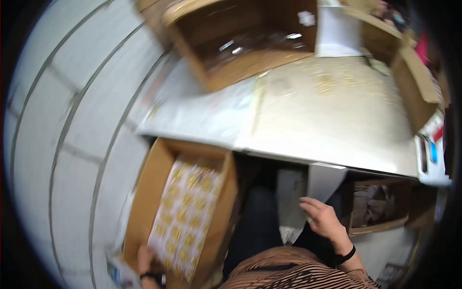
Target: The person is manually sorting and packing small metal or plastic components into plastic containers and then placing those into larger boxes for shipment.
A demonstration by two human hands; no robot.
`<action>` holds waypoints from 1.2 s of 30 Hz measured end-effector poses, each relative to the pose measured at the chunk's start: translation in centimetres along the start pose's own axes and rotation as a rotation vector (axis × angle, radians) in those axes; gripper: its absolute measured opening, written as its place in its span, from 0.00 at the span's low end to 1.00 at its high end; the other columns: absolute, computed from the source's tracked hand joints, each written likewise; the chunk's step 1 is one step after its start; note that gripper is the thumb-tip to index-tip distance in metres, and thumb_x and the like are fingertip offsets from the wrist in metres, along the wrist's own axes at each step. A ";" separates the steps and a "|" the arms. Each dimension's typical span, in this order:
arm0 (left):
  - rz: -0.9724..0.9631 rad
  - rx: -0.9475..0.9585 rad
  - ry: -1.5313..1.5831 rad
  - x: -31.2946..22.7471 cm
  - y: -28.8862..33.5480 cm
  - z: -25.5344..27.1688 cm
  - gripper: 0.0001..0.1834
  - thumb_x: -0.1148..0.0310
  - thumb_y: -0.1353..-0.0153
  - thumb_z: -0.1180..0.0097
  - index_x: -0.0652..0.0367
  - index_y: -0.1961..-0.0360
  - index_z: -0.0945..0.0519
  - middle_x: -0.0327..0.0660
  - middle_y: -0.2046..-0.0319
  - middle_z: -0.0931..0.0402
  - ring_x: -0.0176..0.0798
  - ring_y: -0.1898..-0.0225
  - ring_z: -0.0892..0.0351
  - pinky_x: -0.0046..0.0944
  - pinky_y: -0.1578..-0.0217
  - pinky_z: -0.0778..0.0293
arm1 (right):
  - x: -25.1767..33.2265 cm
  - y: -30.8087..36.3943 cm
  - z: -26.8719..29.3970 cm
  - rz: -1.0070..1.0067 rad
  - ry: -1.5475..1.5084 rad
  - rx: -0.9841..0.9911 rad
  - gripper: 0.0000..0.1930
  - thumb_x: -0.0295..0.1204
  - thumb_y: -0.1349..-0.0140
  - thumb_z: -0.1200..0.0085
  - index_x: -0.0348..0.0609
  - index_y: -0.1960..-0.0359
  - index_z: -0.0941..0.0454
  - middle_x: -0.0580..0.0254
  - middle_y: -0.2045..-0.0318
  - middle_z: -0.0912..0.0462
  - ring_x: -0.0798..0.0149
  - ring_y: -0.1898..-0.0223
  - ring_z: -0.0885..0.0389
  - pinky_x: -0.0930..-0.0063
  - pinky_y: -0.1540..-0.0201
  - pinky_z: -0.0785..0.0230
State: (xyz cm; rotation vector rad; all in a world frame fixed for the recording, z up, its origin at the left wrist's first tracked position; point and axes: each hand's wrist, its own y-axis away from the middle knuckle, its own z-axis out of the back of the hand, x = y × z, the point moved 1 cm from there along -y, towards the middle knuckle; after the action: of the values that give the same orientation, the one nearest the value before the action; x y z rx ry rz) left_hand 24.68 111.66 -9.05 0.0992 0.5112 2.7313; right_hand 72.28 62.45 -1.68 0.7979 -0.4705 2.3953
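My left hand [146, 260] reaches into the near left corner of a cardboard box [138, 212]. It is at the edge of a white sheet [156, 231] carrying rows of small gold-coloured pieces [183, 214]. Its fingers are blurred and partly hidden, so their grip is unclear. Over my lap, my right hand [327, 222] is open, fingers stretched toward the left, and I see nothing held in it. Just beyond those fingers stands a white panel [326, 180], with a grey flat piece [291, 202] beside it.
Ahead is a pale worktable [332, 130] with scattered gold-coloured bits [325, 83]. A large cardboard box [207, 72] holding clear, shiny items lies open at the back left. An open box of brownish material [373, 204] sits below the table's right side; a cardboard wall [416, 91] borders the right.
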 end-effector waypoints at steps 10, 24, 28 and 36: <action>-0.763 -0.099 0.824 -43.2 -0.9 15.7 0.07 0.73 0.41 0.46 0.69 0.68 0.20 0.38 0.74 0.22 0.28 0.71 0.28 0.29 0.68 0.31 | -14.1 -11.8 18.0 -0.241 0.351 -0.203 0.14 0.23 0.47 0.52 0.35 0.57 0.24 0.43 0.56 0.22 0.43 0.56 0.24 0.58 0.52 0.31; -1.312 -0.087 0.189 -77.9 -1.6 11.5 0.25 0.58 0.45 0.41 0.52 0.46 0.27 0.47 0.42 0.38 0.48 0.41 0.37 0.46 0.44 0.35 | -15.9 -21.6 14.1 -0.412 0.628 0.339 0.31 0.41 0.37 0.60 0.35 0.36 0.46 0.39 0.35 0.46 0.39 0.36 0.45 0.57 0.35 0.48; -0.994 0.953 1.292 -72.9 1.3 10.5 0.24 0.53 0.37 0.52 0.54 0.44 0.32 0.48 0.44 0.36 0.49 0.43 0.34 0.49 0.51 0.28 | -14.3 -15.0 12.5 -0.202 0.721 0.298 0.31 0.37 0.36 0.62 0.31 0.35 0.50 0.33 0.35 0.50 0.36 0.33 0.55 0.57 0.31 0.59; -0.714 1.524 1.884 -62.6 9.2 7.1 0.26 0.54 0.31 0.63 0.67 0.44 0.36 0.59 0.41 0.40 0.61 0.40 0.38 0.56 0.53 0.23 | -10.8 -10.8 11.7 -0.339 0.385 -0.039 0.25 0.32 0.42 0.51 0.41 0.41 0.35 0.41 0.37 0.42 0.36 0.38 0.43 0.55 0.37 0.44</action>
State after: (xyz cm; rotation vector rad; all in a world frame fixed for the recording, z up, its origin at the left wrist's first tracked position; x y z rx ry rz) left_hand 80.97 83.50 0.68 -1.7702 2.1287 0.4700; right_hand 91.07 60.85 1.92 0.3493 -0.2049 2.1423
